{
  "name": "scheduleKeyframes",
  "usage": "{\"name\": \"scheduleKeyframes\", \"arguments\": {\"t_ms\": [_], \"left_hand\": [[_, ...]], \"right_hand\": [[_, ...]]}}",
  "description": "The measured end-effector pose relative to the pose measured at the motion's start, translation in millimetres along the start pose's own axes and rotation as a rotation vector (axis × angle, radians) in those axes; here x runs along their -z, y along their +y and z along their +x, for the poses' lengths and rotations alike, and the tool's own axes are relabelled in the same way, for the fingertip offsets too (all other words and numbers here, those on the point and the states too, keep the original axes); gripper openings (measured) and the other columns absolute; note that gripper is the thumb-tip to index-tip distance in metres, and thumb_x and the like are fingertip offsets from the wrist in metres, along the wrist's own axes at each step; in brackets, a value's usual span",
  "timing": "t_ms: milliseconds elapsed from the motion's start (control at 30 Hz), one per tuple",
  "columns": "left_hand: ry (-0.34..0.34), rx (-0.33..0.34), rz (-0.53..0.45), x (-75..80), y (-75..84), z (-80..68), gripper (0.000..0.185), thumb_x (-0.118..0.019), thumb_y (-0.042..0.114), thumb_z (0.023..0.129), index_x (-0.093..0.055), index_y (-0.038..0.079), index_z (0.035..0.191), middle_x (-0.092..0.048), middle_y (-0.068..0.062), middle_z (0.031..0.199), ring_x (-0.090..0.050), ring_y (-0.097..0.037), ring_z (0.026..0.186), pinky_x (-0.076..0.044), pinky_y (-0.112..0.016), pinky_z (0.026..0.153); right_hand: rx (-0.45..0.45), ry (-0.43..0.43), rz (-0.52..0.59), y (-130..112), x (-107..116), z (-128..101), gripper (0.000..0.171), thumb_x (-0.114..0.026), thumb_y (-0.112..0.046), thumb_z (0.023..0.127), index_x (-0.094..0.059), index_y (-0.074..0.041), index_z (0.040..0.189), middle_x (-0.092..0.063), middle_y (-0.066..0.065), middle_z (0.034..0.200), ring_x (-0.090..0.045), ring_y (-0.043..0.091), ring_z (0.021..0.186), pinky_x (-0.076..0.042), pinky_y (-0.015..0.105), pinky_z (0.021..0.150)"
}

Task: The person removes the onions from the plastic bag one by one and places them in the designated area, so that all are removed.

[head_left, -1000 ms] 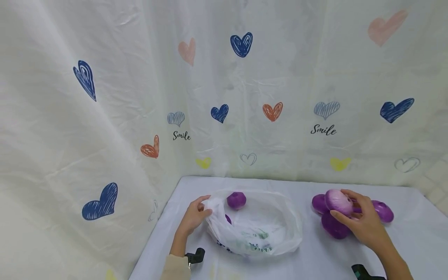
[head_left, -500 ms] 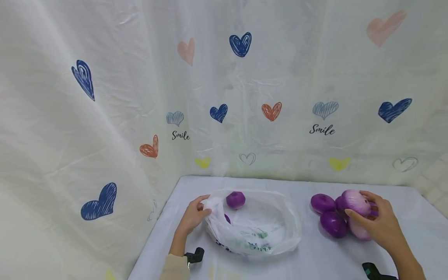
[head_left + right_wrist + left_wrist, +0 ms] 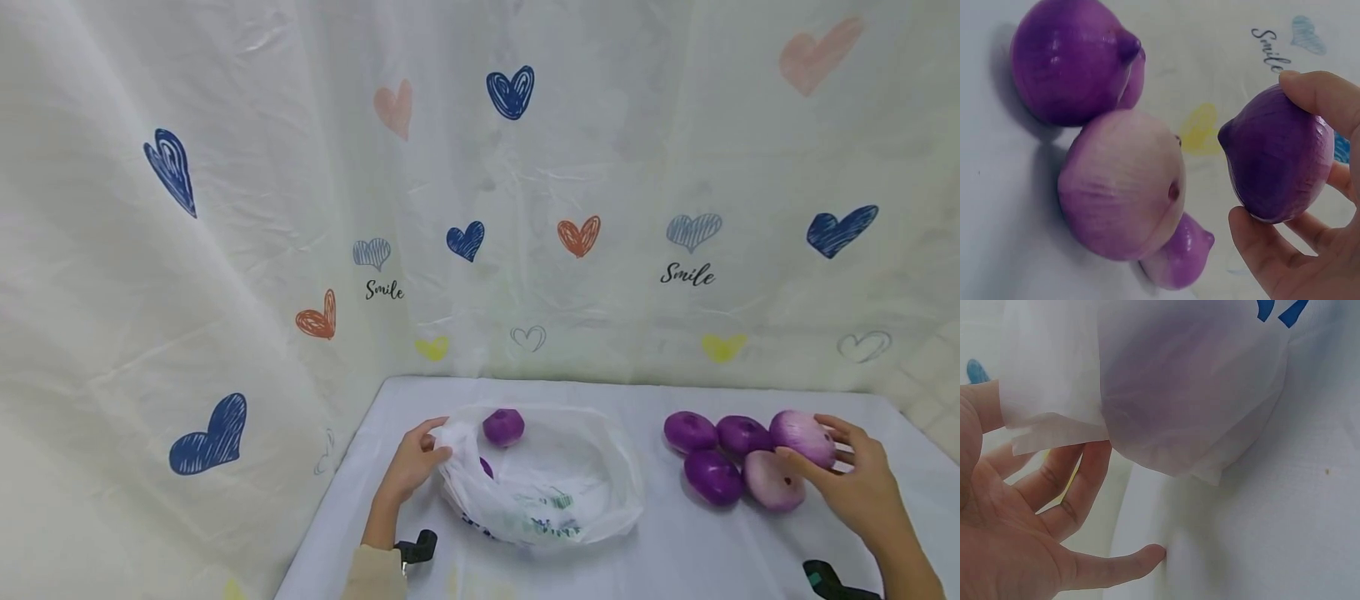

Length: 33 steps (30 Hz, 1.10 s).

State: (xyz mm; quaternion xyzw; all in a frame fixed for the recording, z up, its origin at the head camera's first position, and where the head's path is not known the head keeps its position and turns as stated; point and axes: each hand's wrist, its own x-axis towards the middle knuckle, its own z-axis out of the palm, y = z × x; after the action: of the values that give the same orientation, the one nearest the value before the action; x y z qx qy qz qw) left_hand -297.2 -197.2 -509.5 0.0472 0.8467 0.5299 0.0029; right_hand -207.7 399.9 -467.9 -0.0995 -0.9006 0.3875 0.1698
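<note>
A white plastic bag (image 3: 555,492) lies open on the white table. My left hand (image 3: 437,443) pinches its left rim, with the thumb on the near side of the film and the fingers behind it. One purple onion (image 3: 503,427) sits at the bag's far rim. Another shows inside and, in the left wrist view, as a purple shape (image 3: 1166,381) through the film. My right hand (image 3: 816,447) holds a purple onion (image 3: 799,431) (image 3: 1279,165) just above the table, beside a loose group: a pale onion (image 3: 772,487) (image 3: 1124,187) and darker ones (image 3: 690,431) (image 3: 1072,59).
A curtain printed with hearts and "Smile" (image 3: 686,275) closes off the back and left side of the table (image 3: 660,567). Black wrist-camera mounts (image 3: 416,550) show at the bottom edge, near each forearm.
My right hand has carried its onion to the right, off the top of the group, uncovering the onions beneath. The left hand and the bag have stayed put.
</note>
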Motion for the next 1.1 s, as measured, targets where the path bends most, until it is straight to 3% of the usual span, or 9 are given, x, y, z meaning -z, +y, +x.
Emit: {"name": "scheduleKeyframes", "arguments": {"t_ms": [133, 233, 267, 433, 667, 1100], "left_hand": [[-0.002, 0.000, -0.001, -1.2, -0.6, 1.1, 0.052, -0.072, 0.016, 0.093, -0.057, 0.015, 0.144, -0.061, -0.009, 0.092, -0.055, -0.020, 0.086, -0.045, -0.032, 0.074], [0.004, -0.007, 0.006, -1.1, -1.1, 1.4, 0.052, -0.072, 0.016, 0.093, -0.058, 0.015, 0.143, -0.060, -0.008, 0.091, -0.054, -0.020, 0.085, -0.045, -0.032, 0.073], [0.005, -0.012, 0.008, -1.0, -1.4, 1.6, 0.052, -0.072, 0.016, 0.093, -0.058, 0.015, 0.143, -0.060, -0.008, 0.090, -0.054, -0.019, 0.084, -0.045, -0.032, 0.072], [0.008, -0.017, 0.004, 0.2, -1.6, 1.5, 0.052, -0.072, 0.015, 0.093, -0.058, 0.015, 0.144, -0.057, -0.007, 0.086, -0.052, -0.018, 0.080, -0.043, -0.031, 0.069], [0.006, 0.000, -0.011, -0.2, -3.0, -1.0, 0.053, -0.072, 0.013, 0.093, -0.058, 0.014, 0.143, -0.052, -0.005, 0.082, -0.048, -0.018, 0.076, -0.041, -0.031, 0.066], [0.007, -0.022, 0.016, -1.7, -2.6, 1.7, 0.053, -0.072, 0.012, 0.093, -0.058, 0.015, 0.143, -0.053, -0.005, 0.082, -0.049, -0.018, 0.074, -0.042, -0.031, 0.064]], "right_hand": [[-0.067, -0.001, -0.002, 5, 4, 1, 0.095, -0.072, -0.042, 0.093, -0.021, 0.006, 0.158, -0.021, 0.046, 0.149, -0.035, 0.064, 0.121, -0.047, 0.041, 0.070], [-0.100, -0.002, -0.005, 10, 6, 2, 0.097, -0.071, -0.044, 0.094, -0.018, 0.006, 0.158, -0.018, 0.047, 0.150, -0.033, 0.066, 0.122, -0.044, 0.066, 0.078], [-0.104, 0.001, -0.006, 12, 6, 3, 0.097, -0.071, -0.044, 0.094, -0.018, 0.006, 0.158, -0.018, 0.047, 0.150, -0.033, 0.066, 0.122, -0.043, 0.068, 0.079], [-0.148, 0.012, -0.015, 18, 9, 3, 0.098, -0.070, -0.046, 0.094, -0.017, 0.005, 0.159, -0.017, 0.047, 0.152, -0.032, 0.066, 0.124, -0.043, 0.071, 0.082], [-0.275, 0.036, -0.029, 29, 12, -2, 0.099, -0.065, -0.049, 0.096, -0.011, 0.003, 0.161, -0.010, 0.044, 0.157, -0.027, 0.065, 0.128, -0.041, 0.076, 0.093], [-0.337, 0.033, 0.005, 46, 21, -6, 0.100, -0.065, -0.050, 0.096, -0.009, 0.002, 0.161, -0.007, 0.042, 0.160, -0.024, 0.064, 0.131, -0.036, 0.077, 0.099]]}}
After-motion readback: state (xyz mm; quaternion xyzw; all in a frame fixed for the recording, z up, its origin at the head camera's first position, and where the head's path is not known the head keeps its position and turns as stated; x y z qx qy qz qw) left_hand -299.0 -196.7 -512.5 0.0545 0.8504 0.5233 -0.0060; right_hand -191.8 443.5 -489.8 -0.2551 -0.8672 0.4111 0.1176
